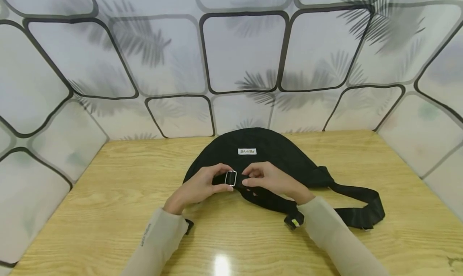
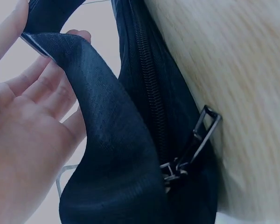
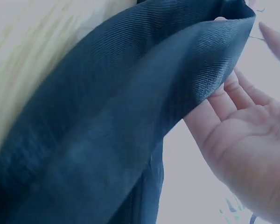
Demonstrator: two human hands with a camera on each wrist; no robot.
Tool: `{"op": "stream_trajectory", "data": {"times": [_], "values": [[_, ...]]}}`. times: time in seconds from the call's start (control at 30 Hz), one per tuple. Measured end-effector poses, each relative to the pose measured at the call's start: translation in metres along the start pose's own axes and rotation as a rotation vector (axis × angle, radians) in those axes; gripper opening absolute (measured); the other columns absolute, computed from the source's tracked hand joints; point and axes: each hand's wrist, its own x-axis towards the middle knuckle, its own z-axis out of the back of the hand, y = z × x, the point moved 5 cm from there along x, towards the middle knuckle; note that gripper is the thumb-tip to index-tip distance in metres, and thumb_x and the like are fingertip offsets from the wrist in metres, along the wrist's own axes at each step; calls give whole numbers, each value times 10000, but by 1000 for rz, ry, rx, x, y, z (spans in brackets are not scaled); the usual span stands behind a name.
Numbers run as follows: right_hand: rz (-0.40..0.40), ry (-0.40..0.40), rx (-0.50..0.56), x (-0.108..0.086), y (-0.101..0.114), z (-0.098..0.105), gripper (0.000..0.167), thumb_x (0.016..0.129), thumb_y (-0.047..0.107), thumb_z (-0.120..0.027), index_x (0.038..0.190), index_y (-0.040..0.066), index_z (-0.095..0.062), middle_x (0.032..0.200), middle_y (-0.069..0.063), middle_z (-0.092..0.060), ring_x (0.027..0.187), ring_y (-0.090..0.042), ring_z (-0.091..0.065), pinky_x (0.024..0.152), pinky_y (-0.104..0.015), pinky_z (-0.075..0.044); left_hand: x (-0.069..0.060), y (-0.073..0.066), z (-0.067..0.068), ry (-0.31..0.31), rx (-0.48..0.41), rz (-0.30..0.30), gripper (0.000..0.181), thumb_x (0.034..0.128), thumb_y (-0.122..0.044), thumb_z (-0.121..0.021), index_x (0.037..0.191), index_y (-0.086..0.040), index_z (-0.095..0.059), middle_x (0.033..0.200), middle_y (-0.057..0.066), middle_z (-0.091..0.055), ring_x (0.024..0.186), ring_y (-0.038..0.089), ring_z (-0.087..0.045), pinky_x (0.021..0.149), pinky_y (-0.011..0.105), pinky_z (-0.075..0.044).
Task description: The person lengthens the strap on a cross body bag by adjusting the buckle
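Observation:
A black crescent-shaped bag (image 1: 267, 143) with a small white label lies on the table, its webbing strap (image 1: 240, 181) raised in front of it. My left hand (image 1: 200, 185) pinches the strap at a silver slide buckle (image 1: 230, 178). Just right of the buckle my right hand (image 1: 271, 179) holds the strap between thumb and fingers. In the left wrist view the strap (image 2: 107, 107) runs past my left hand (image 2: 37, 112), beside the bag's zipper (image 2: 149, 84). The right wrist view has the strap (image 3: 210, 56) folded over at the fingers of my right hand (image 3: 242, 135).
A strap loop (image 1: 372, 207) lies on the wooden table (image 1: 108, 203) at the right. One black buckle end (image 1: 293, 220) is near my right sleeve, another dark piece (image 1: 189, 226) by my left sleeve. Patterned cloth walls (image 1: 242, 54) stand behind and at both sides.

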Motion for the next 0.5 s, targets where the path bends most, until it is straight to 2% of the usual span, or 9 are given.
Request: {"op": "stream_trajectory", "data": {"times": [0.13,0.33,0.5], "values": [[-14,-38,-14,0,-3,3,160,989,27,-623,1080,-95,-672,754,-2,-657,704,-132,-557,679,-263,-466,0,1,-2,5,10,-2,407,944,-203,-754,1286,-37,-611,1206,70,-687,1098,191,-633,954,435,-487],[-19,-81,23,3,-1,1,77,967,-39,-617,1004,-93,-657,712,2,-646,668,-125,-528,646,-245,-439,-1,1,0,-21,-6,19,437,945,-201,-754,1328,-38,-620,1317,102,-642,1251,279,-584,1028,481,-454],[-61,-133,72,5,-5,-1,61,961,-50,-619,994,-94,-646,731,3,-653,696,-131,-541,661,-256,-439,0,2,1,-42,-8,10,455,945,-188,-753,1342,-12,-617,1344,127,-627,1269,318,-572,1041,487,-447]]}}
